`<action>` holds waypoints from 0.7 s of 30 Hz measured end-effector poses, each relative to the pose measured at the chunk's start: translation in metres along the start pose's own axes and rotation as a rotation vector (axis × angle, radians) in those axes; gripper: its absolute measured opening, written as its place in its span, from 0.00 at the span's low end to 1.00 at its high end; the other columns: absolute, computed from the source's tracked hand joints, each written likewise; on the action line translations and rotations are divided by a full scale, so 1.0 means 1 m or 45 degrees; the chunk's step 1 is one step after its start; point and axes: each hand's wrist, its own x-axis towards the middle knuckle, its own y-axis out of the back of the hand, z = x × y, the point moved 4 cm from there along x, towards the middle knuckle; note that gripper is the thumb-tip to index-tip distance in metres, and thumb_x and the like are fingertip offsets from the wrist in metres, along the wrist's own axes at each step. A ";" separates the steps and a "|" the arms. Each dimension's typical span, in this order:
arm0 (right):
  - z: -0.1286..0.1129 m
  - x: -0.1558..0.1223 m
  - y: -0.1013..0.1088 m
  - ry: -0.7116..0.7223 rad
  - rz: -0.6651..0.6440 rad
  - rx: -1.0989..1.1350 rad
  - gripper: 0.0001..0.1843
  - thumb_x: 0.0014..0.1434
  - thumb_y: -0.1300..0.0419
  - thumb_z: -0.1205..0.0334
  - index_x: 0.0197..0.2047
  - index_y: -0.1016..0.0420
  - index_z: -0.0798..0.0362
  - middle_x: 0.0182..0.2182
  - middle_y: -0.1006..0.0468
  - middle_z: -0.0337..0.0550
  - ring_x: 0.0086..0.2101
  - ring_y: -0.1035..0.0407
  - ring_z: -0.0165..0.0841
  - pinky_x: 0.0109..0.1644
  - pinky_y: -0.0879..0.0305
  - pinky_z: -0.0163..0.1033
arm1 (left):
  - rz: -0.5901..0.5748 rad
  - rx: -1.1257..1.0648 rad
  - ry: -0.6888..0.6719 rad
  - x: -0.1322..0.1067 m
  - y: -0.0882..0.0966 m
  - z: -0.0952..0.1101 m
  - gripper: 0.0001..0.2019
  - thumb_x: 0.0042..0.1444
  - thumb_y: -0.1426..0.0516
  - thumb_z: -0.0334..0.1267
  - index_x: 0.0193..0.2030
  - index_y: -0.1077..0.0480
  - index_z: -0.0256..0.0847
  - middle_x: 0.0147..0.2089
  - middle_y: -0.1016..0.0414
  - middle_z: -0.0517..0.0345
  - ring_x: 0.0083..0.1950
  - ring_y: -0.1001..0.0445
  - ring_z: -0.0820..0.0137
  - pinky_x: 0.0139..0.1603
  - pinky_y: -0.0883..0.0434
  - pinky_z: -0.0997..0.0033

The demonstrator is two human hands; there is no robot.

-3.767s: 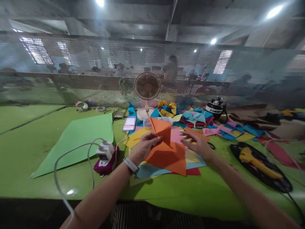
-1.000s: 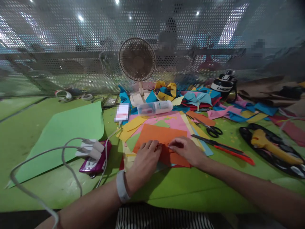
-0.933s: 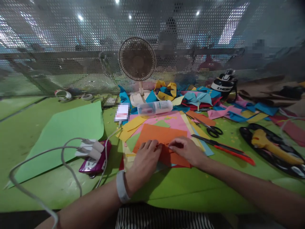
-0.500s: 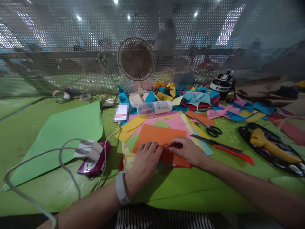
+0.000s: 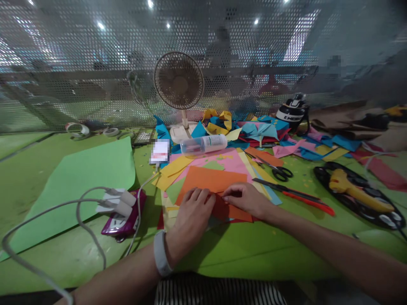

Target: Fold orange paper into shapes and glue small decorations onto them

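The left hand (image 5: 194,212) lies palm down in the head view, its fingers close together and slightly bent over the orange sheet (image 5: 216,173), apparently to steady it. Its fingertips are hidden, so whether they grip anything I cannot tell. The right hand (image 5: 251,199) is narrowed, thumb and forefinger nearly meeting on the sheet just beside the left fingers, as if working at an edge or crease; whether paper is caught between them I cannot tell. The sheet is on the table (image 5: 238,250) in front of the person, on top of pink paper (image 5: 206,160) and other coloured pieces.

The scissors (image 5: 282,173) and red cutter (image 5: 305,202) lie to the right, probably for easy reach; the cutter's tip points toward the sheet, close beyond the right hand. The glue gun (image 5: 359,190) rests on a black tray (image 5: 321,171), likely to keep it off the table.

Beyond the sheet, a bottle (image 5: 203,144) on its side and heaped scraps (image 5: 218,126) crowd the space before the fan (image 5: 179,80). On the left, the power strip (image 5: 122,224) and its cables (image 5: 38,205) could snag the left arm. The phone (image 5: 159,151) sits near the yellow paper (image 5: 173,171), and a green sheet (image 5: 85,169) spreads farther left.
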 end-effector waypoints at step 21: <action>-0.001 0.001 0.000 -0.054 0.105 -0.007 0.08 0.55 0.41 0.60 0.37 0.27 0.53 0.27 0.24 0.39 0.28 0.32 0.30 0.31 0.39 0.34 | -0.133 -0.047 -0.004 -0.001 0.002 0.006 0.13 0.60 0.48 0.29 0.51 0.34 0.39 0.48 0.29 0.52 0.47 0.31 0.59 0.47 0.32 0.56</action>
